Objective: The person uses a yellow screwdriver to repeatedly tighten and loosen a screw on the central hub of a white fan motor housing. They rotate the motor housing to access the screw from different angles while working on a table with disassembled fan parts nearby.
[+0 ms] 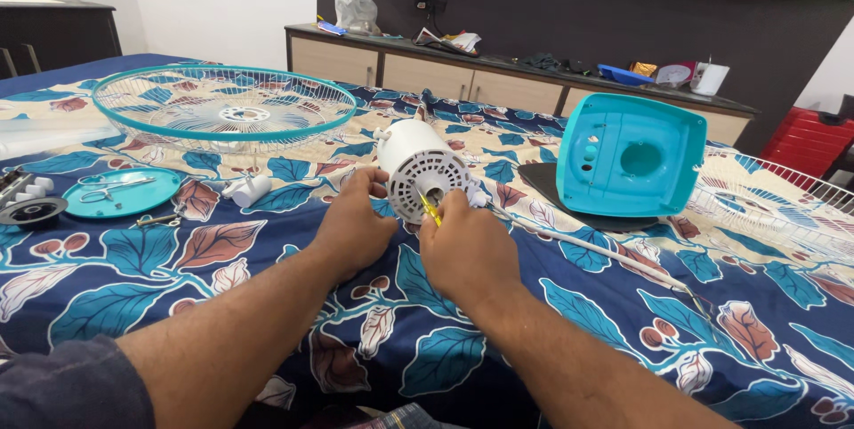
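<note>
Bright, even indoor light, soft shadows, sharp focus throughout

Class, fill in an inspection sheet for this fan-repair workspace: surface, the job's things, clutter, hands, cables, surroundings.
Surface: bed covered with a blue leaf-print sheet.
Job's things: white fan motor housing lying on its side; a thin yellow tool at its slotted end.
Clutter: teal fan grille, teal base cover, second wire grille, teal dish holding scissors, small white part, dark round part.
Hands: left hand steadies the housing; right hand holds the yellow tool.
Cables: white cord runs right across the sheet.
Surroundings: long cabinet with oddments, dark wall, red case.
</note>
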